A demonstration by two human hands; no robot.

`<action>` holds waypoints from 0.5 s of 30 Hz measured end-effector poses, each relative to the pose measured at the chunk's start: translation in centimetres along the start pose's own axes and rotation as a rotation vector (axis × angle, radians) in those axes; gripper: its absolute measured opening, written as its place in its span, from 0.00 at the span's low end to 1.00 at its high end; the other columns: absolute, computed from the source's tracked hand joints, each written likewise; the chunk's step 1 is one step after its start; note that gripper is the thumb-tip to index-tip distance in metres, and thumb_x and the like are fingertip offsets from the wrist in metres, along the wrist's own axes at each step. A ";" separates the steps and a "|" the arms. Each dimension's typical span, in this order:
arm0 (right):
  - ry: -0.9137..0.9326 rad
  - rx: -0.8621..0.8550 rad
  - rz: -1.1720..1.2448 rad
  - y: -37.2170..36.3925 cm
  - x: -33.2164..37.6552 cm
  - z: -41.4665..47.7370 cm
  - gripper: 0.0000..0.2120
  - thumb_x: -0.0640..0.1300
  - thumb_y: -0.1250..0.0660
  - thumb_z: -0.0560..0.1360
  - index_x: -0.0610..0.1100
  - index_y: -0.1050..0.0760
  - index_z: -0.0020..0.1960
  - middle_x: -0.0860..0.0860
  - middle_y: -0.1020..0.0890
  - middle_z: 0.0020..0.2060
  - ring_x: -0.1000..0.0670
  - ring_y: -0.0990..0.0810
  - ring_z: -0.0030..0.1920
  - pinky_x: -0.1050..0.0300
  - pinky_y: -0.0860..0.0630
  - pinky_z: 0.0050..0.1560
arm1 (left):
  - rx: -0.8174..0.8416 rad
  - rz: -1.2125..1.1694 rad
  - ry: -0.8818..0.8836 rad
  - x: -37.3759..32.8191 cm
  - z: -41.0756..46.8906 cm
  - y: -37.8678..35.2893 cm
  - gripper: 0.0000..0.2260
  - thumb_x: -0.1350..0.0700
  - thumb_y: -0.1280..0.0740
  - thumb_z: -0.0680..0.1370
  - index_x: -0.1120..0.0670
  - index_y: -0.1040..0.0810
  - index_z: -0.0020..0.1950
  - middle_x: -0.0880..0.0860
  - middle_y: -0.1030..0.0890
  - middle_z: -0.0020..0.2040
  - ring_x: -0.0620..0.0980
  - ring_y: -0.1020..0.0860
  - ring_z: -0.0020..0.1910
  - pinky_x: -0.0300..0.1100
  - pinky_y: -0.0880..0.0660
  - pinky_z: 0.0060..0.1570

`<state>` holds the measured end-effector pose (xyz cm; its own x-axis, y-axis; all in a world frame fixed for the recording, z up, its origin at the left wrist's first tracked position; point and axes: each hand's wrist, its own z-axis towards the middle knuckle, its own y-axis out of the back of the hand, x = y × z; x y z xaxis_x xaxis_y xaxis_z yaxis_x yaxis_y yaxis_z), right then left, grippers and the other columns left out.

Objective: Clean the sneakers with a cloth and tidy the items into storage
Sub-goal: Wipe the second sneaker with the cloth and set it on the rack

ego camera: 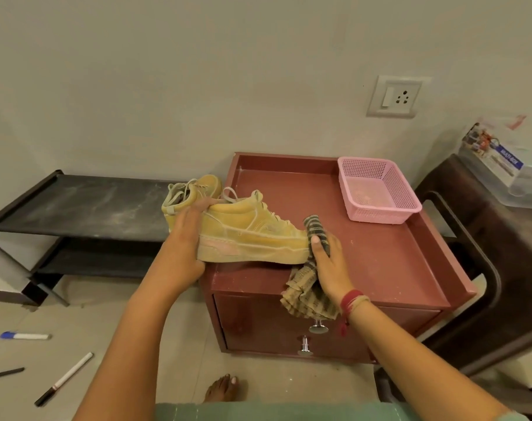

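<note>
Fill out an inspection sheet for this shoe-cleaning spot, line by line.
Surface: cabinet top, red-brown, dusty and scuffed, with a raised rim at back and sides.
Job's things: dusty yellow sneaker at the front left corner; second sneaker behind it, its support hidden; striped cloth hanging over the front edge; pink basket at the back right.
Clutter: blue-capped marker, white pen and black pencil on the floor at left.
Hands: left hand grips the yellow sneaker's heel; right hand holds the striped cloth at its toe.
Cables: nothing seen.
Surroundings: dusty black shoe rack at left; wall socket; dark chair with a plastic box at right.
</note>
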<state>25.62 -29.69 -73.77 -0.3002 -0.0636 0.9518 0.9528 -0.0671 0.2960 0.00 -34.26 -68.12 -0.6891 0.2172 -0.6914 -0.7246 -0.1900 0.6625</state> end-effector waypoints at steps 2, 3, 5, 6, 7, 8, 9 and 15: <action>-0.076 0.055 0.029 0.7 0.1 0.8 0.12 0.48 0.44 0.81 0.44 0.27 0.58 0.45 0.23 0.59 0.49 0.25 0.58 0.58 0.31 0.57 | 0.001 -0.004 -0.020 -0.1 -0.1 0.2 0.46 0.72 0.31 0.69 0.27 0.46 0.66 0.46 0.38 0.69 0.46 0.29 0.57 0.45 0.26 0.51; -0.088 0.046 -0.005 1.0 0.2 1.2 0.13 0.48 0.44 0.81 0.43 0.27 0.58 0.43 0.23 0.58 0.46 0.25 0.58 0.56 0.30 0.57 | -0.005 0.002 -0.037 -0.3 -0.1 0.3 0.47 0.72 0.31 0.70 0.26 0.47 0.66 0.46 0.38 0.69 0.46 0.28 0.57 0.46 0.25 0.51; 0.007 -0.042 -0.298 1.2 0.6 1.1 0.18 0.50 0.46 0.81 0.42 0.30 0.66 0.43 0.29 0.67 0.44 0.32 0.68 0.51 0.36 0.68 | 0.008 0.033 -0.056 -0.2 -0.3 0.5 0.46 0.72 0.32 0.71 0.29 0.48 0.69 0.47 0.39 0.71 0.47 0.28 0.57 0.45 0.25 0.50; 0.126 -0.099 -0.485 1.2 0.8 0.5 0.21 0.51 0.47 0.81 0.45 0.35 0.71 0.46 0.35 0.71 0.45 0.38 0.72 0.50 0.43 0.73 | 0.024 0.066 -0.056 -0.3 -0.4 0.6 0.45 0.71 0.33 0.72 0.31 0.49 0.72 0.48 0.41 0.72 0.47 0.29 0.57 0.45 0.26 0.50; 0.270 -0.121 -0.632 0.9 1.1 -0.4 0.22 0.53 0.49 0.81 0.48 0.39 0.73 0.48 0.40 0.74 0.48 0.43 0.74 0.49 0.49 0.75 | 0.040 0.094 -0.046 -0.2 -0.5 0.7 0.45 0.71 0.34 0.72 0.33 0.51 0.73 0.48 0.43 0.73 0.47 0.30 0.57 0.45 0.27 0.50; 0.385 -0.095 -0.721 0.4 1.6 -1.3 0.24 0.54 0.52 0.80 0.51 0.42 0.75 0.50 0.43 0.75 0.49 0.47 0.75 0.48 0.52 0.75 | 0.056 0.094 -0.027 0.0 -0.6 0.8 0.45 0.72 0.34 0.73 0.33 0.51 0.74 0.47 0.45 0.74 0.45 0.32 0.60 0.43 0.29 0.52; 0.443 -0.032 -0.777 -0.1 1.9 -2.0 0.25 0.56 0.54 0.80 0.53 0.46 0.75 0.52 0.46 0.76 0.51 0.50 0.76 0.47 0.54 0.75 | 0.079 0.064 0.000 0.2 -0.7 1.0 0.46 0.72 0.35 0.73 0.33 0.51 0.74 0.47 0.45 0.74 0.44 0.35 0.64 0.41 0.32 0.57; 0.242 0.109 -0.437 -2.4 0.5 -2.9 0.28 0.61 0.53 0.78 0.55 0.48 0.75 0.55 0.46 0.76 0.51 0.54 0.76 0.49 0.53 0.75 | 0.093 -0.517 0.282 -1.1 -1.1 1.4 0.27 0.66 0.39 0.78 0.37 0.30 0.68 0.44 0.25 0.66 0.46 0.26 0.64 0.53 0.26 0.60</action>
<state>23.07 -32.43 -74.21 -0.6613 -0.2825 0.6949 0.7311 -0.0355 0.6813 -0.26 -35.81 -66.74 -0.2330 -0.0060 -0.9725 -0.9717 -0.0399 0.2330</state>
